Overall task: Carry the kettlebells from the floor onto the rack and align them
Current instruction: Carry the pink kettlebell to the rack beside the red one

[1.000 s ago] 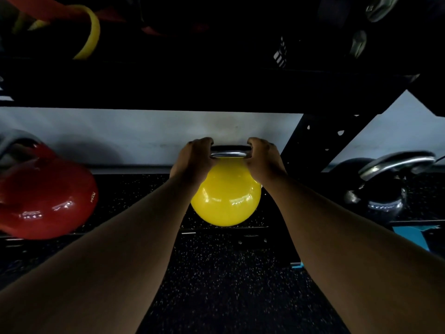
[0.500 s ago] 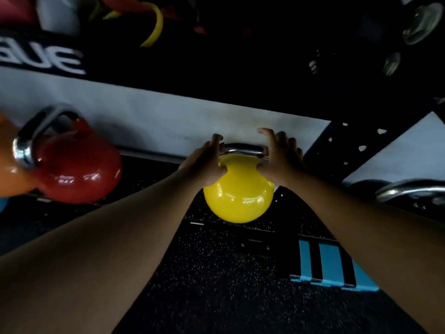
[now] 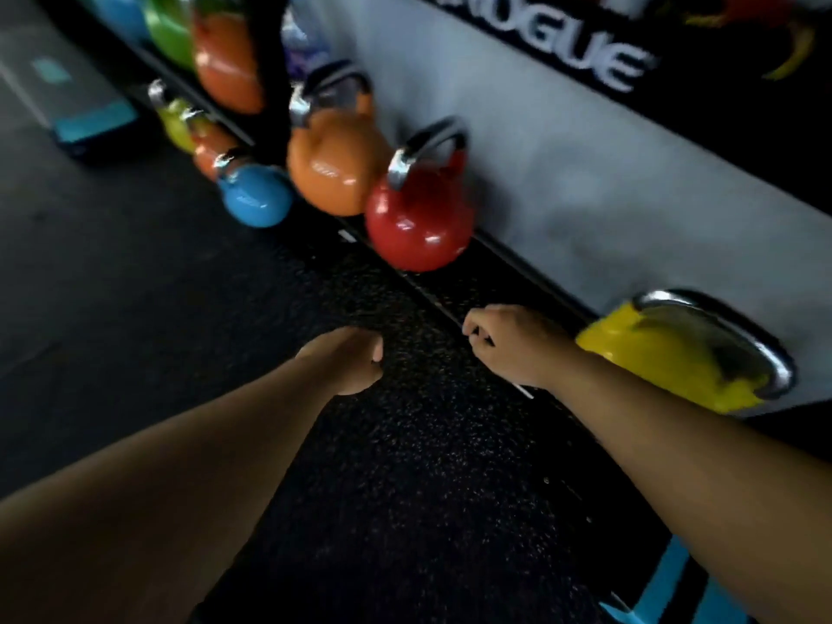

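Observation:
A yellow kettlebell with a steel handle stands on the low rack shelf at the right, against the grey wall panel. Further left on the shelf stand a red kettlebell and an orange kettlebell. A blue kettlebell sits beside them at floor level, with smaller orange and yellow-green ones behind it. My left hand is curled into a loose fist over the dark floor and holds nothing. My right hand hangs just left of the yellow kettlebell, fingers curled, empty. The picture is blurred by motion.
A black upright post of the rack stands behind the orange kettlebell, with large orange and green balls stacked left of it. Speckled black rubber floor lies under my arms. Blue floor markings show at the bottom right and top left.
Both hands let go of the yellow kettlebell's handle and drew back left. The view swung left, bringing the red, orange and blue kettlebells into sight.

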